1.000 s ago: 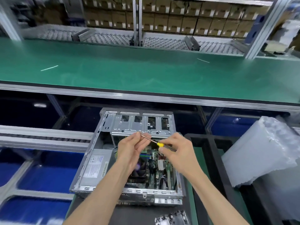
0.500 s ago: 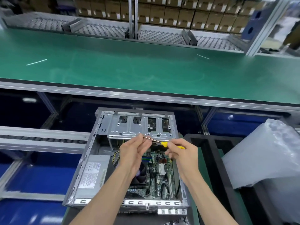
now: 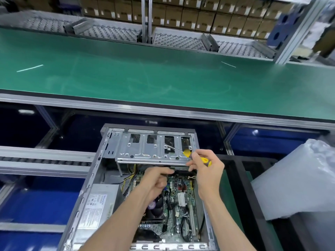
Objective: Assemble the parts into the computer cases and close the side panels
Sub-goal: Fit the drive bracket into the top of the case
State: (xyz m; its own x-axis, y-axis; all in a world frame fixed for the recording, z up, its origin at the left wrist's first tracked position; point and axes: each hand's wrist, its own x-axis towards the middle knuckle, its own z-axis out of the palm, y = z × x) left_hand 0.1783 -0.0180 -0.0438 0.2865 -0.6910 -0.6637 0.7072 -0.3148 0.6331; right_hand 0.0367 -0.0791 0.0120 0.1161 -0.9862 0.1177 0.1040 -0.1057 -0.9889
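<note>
An open computer case [image 3: 94, 178] lies flat in front of me, its side panel off. Inside are a green motherboard [image 3: 183, 211], a grey power supply [image 3: 96, 205] at the left and a metal drive cage [image 3: 145, 149] across the far end. My right hand [image 3: 208, 171] grips a yellow-handled screwdriver [image 3: 188, 153], whose tip rests on the drive cage near a screw hole. My left hand [image 3: 155, 183] hovers over the motherboard just below the cage's front edge, fingers curled with the fingertips together; whether it holds anything I cannot tell.
A green conveyor belt [image 3: 163, 75] runs across behind the case, with roller racks and stacked cardboard boxes [image 3: 199, 17] beyond. A bundle of clear bubble wrap [image 3: 299, 182] lies at the right. A black tray frame [image 3: 244, 196] borders the case's right side.
My left hand let go of the screwdriver shaft and dropped below the cage edge. My right hand swung the screwdriver up, so its tip now touches the drive cage top.
</note>
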